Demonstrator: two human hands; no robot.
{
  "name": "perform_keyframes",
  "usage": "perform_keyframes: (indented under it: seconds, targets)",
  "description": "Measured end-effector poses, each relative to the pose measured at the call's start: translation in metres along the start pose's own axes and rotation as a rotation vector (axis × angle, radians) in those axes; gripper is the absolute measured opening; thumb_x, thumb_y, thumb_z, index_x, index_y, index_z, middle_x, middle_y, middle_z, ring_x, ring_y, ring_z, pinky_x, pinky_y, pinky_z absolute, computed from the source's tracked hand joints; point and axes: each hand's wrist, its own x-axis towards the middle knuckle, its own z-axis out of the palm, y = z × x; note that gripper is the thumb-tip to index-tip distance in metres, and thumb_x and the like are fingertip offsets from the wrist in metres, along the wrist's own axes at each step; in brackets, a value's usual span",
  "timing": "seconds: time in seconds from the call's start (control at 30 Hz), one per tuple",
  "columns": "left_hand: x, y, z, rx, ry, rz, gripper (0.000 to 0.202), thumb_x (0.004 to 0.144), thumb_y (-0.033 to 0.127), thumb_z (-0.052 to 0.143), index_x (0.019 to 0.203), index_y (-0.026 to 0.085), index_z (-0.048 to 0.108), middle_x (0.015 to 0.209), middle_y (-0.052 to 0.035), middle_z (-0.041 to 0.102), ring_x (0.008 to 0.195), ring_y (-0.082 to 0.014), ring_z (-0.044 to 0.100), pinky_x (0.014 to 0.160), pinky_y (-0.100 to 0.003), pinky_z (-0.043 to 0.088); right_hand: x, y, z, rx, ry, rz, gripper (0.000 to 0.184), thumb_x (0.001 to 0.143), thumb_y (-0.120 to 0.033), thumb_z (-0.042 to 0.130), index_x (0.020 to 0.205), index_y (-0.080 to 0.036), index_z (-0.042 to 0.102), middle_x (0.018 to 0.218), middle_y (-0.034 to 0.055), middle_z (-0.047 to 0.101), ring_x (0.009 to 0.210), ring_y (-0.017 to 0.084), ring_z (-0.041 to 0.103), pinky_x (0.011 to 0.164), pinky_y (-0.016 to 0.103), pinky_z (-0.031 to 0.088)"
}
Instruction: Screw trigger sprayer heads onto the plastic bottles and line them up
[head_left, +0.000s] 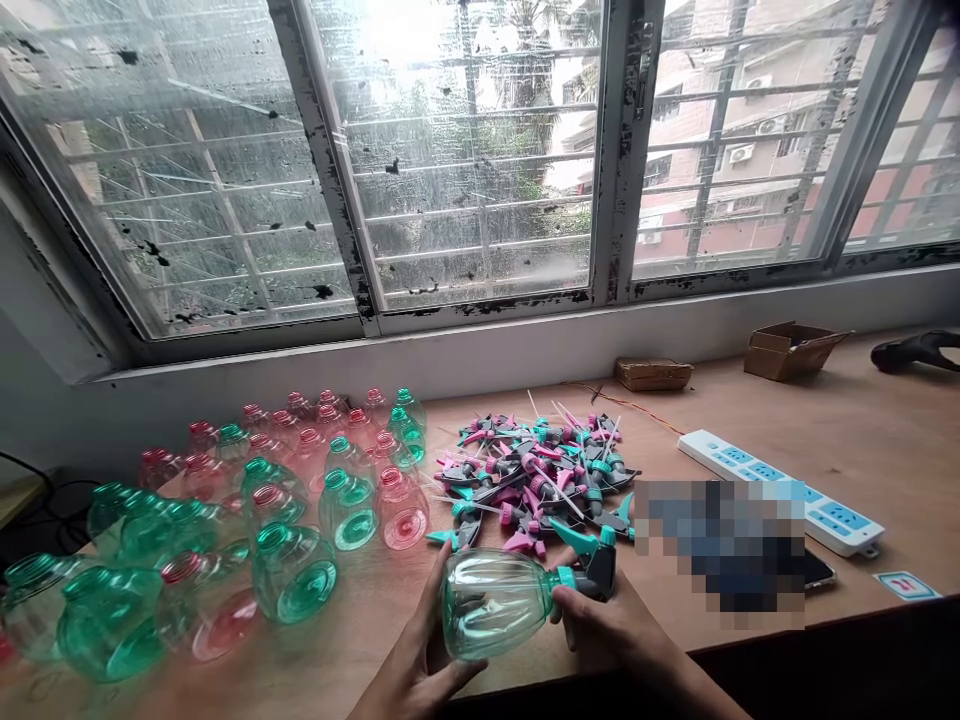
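Note:
A clear teal spray bottle (491, 600) lies on its side near the table's front edge. My left hand (420, 665) cups its base, fingers wrapped round it. My right hand (607, 625) grips the bottle's neck, where a teal and grey trigger sprayer head (592, 560) sits on it. Just behind the bottle lies a heap of loose pink, teal and grey sprayer heads (536, 470) with white tubes sticking out.
Several empty teal and pink bottles (255, 520) crowd the left of the wooden table (862, 440). A white power strip (780, 490) and a blurred patch lie right. Two small cardboard boxes (791, 350) and a dark object (919, 350) sit under the window.

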Motion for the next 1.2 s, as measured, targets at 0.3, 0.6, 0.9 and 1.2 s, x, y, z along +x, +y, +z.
perform_keyframes:
  seconds: [0.3, 0.6, 0.9, 1.2]
  targets:
    - [-0.001, -0.001, -0.002, 0.029, -0.037, -0.009, 0.107, 0.087, 0.047, 0.075, 0.162, 0.037, 0.000, 0.173, -0.0037, 0.016, 0.158, -0.0337, 0.018, 0.130, -0.052, 0.013, -0.001, -0.008, 0.003, 0.016, -0.011, 0.020, 0.047, 0.075, -0.056, 0.084, 0.092, -0.020, 0.057, 0.063, -0.0002, 0.075, 0.042, 0.013, 0.062, 0.046, 0.025, 0.048]
    - [-0.003, 0.007, -0.005, -0.005, -0.073, -0.024, 0.099, 0.087, 0.055, 0.072, 0.163, 0.034, 0.013, 0.171, -0.0044, 0.025, 0.158, -0.0354, 0.019, 0.130, -0.053, 0.012, 0.000, 0.000, 0.001, 0.011, -0.002, 0.008, 0.046, 0.075, -0.054, 0.085, 0.090, -0.020, 0.058, 0.063, -0.0005, 0.074, 0.043, 0.012, 0.061, 0.045, 0.024, 0.047]
    - [-0.003, 0.007, 0.000, 0.076, -0.028, -0.011, 0.103, 0.090, 0.046, 0.071, 0.162, 0.039, -0.002, 0.172, -0.0047, 0.024, 0.155, -0.0345, 0.027, 0.128, -0.055, 0.017, -0.001, -0.004, 0.001, 0.015, -0.003, 0.010, 0.046, 0.074, -0.054, 0.085, 0.091, -0.020, 0.059, 0.063, -0.0008, 0.073, 0.042, 0.013, 0.062, 0.045, 0.024, 0.048]
    - [-0.003, 0.011, -0.003, 0.012, -0.070, -0.016, 0.100, 0.083, 0.054, 0.077, 0.161, 0.039, 0.016, 0.170, -0.0014, 0.030, 0.157, -0.0370, 0.020, 0.129, -0.054, 0.013, -0.001, -0.006, 0.002, 0.012, -0.016, 0.017, 0.047, 0.073, -0.056, 0.085, 0.089, -0.020, 0.059, 0.063, -0.0002, 0.074, 0.042, 0.013, 0.061, 0.045, 0.025, 0.048]
